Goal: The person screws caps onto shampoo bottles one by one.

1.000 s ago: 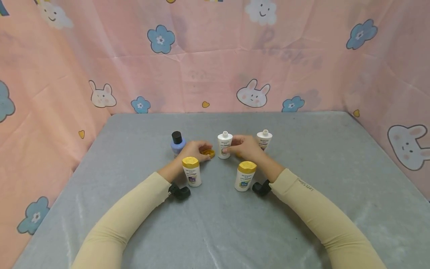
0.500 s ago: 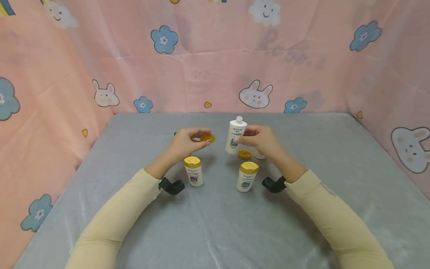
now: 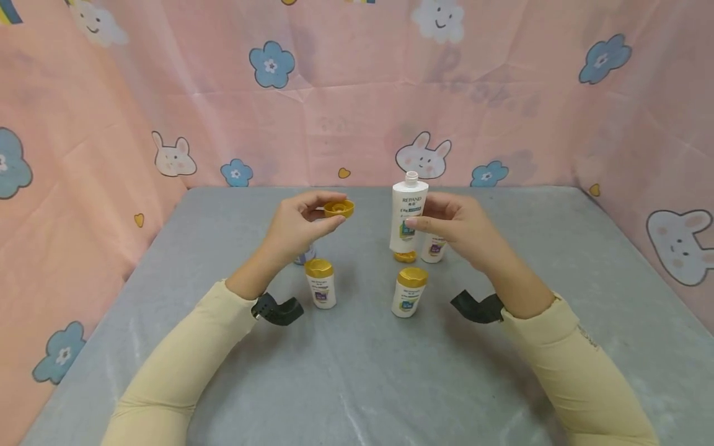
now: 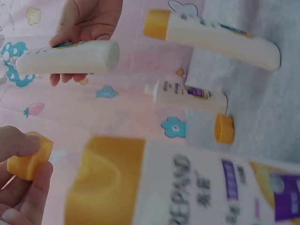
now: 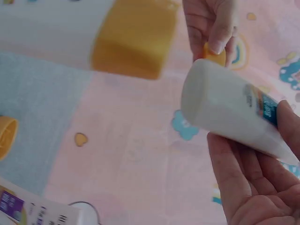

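Observation:
My left hand (image 3: pixel 298 224) pinches a yellow bottle cap (image 3: pixel 339 209) in the air, its hollow side tipped up. Level with it, my right hand (image 3: pixel 460 224) holds an uncapped white bottle (image 3: pixel 406 217) upright, thumb on the blue-green label and bare neck on top. A gap separates the cap from the neck. In the right wrist view the bottle's base (image 5: pixel 194 91) faces the camera, fingers beneath. Another yellow cap (image 3: pixel 405 256) lies on the table behind that bottle, partly hidden. Beside it stands a second uncapped white bottle (image 3: pixel 433 248) with a purple label, partly covered by my right hand.
Two white bottles with yellow caps stand nearer: a purple-labelled bottle (image 3: pixel 321 288) at left and a blue-green-labelled bottle (image 3: pixel 409 297) at right. A blue bottle (image 3: pixel 304 255) is mostly hidden behind my left hand. The grey table (image 3: pixel 357 384) meets a pink curtain (image 3: pixel 334 111) behind.
Both hands have risen off the table, the left lifting the yellow cap and the right lifting the uncapped white bottle. The bottle has also moved to the right.

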{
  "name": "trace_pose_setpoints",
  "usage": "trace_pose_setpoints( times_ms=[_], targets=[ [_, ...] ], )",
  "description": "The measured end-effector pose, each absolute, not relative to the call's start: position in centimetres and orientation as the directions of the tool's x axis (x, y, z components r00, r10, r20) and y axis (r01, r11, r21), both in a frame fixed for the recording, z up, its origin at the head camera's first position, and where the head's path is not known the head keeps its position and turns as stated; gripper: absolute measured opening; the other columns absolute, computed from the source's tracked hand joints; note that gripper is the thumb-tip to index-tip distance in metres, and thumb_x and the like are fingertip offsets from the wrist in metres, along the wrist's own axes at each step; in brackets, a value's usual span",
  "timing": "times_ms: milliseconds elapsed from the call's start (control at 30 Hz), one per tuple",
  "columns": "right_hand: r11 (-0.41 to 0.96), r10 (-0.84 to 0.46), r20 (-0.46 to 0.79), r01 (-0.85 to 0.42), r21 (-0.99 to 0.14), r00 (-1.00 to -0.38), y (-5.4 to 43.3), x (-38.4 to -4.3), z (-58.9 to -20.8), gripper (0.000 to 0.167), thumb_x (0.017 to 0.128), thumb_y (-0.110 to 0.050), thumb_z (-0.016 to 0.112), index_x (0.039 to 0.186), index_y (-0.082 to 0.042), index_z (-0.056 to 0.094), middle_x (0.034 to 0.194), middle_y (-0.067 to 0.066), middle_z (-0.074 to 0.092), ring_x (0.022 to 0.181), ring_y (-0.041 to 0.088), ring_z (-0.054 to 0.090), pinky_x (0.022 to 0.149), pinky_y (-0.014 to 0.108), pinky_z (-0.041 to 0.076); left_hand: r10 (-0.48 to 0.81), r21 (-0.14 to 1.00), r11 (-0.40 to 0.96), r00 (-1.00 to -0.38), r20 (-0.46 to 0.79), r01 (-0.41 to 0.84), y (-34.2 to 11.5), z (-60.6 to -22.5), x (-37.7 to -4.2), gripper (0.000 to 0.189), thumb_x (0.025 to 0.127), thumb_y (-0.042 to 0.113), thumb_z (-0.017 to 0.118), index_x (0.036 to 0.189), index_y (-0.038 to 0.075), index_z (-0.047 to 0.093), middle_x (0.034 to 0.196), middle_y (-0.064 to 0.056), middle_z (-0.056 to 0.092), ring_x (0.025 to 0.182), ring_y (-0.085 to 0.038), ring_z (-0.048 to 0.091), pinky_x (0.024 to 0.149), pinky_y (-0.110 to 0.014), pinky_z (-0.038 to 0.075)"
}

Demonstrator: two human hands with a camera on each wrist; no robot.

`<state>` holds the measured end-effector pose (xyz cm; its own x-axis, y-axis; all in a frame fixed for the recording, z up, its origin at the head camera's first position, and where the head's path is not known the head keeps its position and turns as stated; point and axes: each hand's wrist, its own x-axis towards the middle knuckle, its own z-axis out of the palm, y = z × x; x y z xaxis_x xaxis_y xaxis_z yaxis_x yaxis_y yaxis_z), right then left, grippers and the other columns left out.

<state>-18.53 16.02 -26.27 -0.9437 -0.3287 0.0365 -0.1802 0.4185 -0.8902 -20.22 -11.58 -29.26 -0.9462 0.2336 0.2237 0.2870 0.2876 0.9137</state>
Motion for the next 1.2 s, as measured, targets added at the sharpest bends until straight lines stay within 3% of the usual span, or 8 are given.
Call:
trace_pose_setpoints(
  times_ms=[200,267,467,700,933,1200],
  targets=[
    [0.453,-0.367,0.035,-0.211,-0.866,-0.930,15.7,-17.3,-26.1,0.042,0.096,-0.027,0.068,0.135,-0.014,0.062,0.126,0.008,0.069,0.109,0.013,0.066,0.089,0.030,0.055,0.267,0.937,0.224,-0.941,0.207,0.269,-10.9,-28.9,-19.1,0.039,0.090,0.008,0.073,0.128,0.010,0.067,0.127,-0.008,0.069,0.109,-0.019,0.070,0.090,-0.024,0.059],
    [0.440,-0.374,0.039,-0.214,-0.872,-0.927,15.4,-16.9,-26.2,0.041,0.094,-0.026,0.070,0.133,-0.013,0.063,0.123,0.009,0.070,0.107,0.014,0.068,0.087,0.031,0.057,0.269,0.943,0.204,-0.941,0.205,0.264,-10.7,-29.0,-18.7,0.042,0.090,0.005,0.072,0.131,0.008,0.064,0.129,-0.009,0.068,0.113,-0.020,0.069,0.092,-0.025,0.058],
    [0.398,-0.371,0.062,-0.219,-0.891,-0.927,14.7,-15.9,-26.4,0.039,0.089,-0.024,0.077,0.125,-0.011,0.068,0.115,0.010,0.073,0.100,0.016,0.072,0.091,0.038,0.058,0.249,0.949,0.158,-0.941,0.228,0.272,-10.5,-29.2,-17.7,0.039,0.086,-0.002,0.074,0.123,0.002,0.064,0.127,-0.014,0.068,0.113,-0.023,0.069,0.092,-0.025,0.058],
    [0.431,-0.397,0.074,-0.257,-0.865,-0.915,14.4,-14.9,-26.9,0.046,0.089,-0.022,0.076,0.133,-0.013,0.064,0.122,0.009,0.071,0.106,0.023,0.070,0.089,0.043,0.059,0.276,0.955,0.128,-0.934,0.226,0.269,-10.5,-28.8,-16.7,0.033,0.087,0.002,0.075,0.120,0.003,0.069,0.122,-0.012,0.070,0.102,-0.017,0.072,0.089,-0.027,0.060],
    [0.380,-0.422,0.103,-0.279,-0.882,-0.901,14.5,-14.2,-27.5,0.043,0.089,-0.017,0.076,0.130,-0.010,0.066,0.115,0.012,0.072,0.095,0.021,0.071,0.080,0.035,0.060,0.268,0.929,0.056,-0.902,0.339,0.366,-10.6,-28.9,-16.0,0.044,0.091,-0.005,0.066,0.134,-0.003,0.055,0.131,-0.021,0.065,0.110,-0.013,0.067,0.095,-0.024,0.057],
    [0.367,-0.446,0.139,-0.322,-0.873,-0.884,14.6,-13.8,-28.0,0.034,0.086,-0.015,0.079,0.118,-0.009,0.069,0.108,0.010,0.072,0.094,0.023,0.071,0.080,0.033,0.061,0.278,0.937,0.005,-0.901,0.334,0.349,-10.9,-29.2,-15.6,0.033,0.089,-0.011,0.065,0.120,-0.008,0.054,0.127,-0.027,0.064,0.105,-0.011,0.069,0.093,-0.027,0.058]
  ],
)
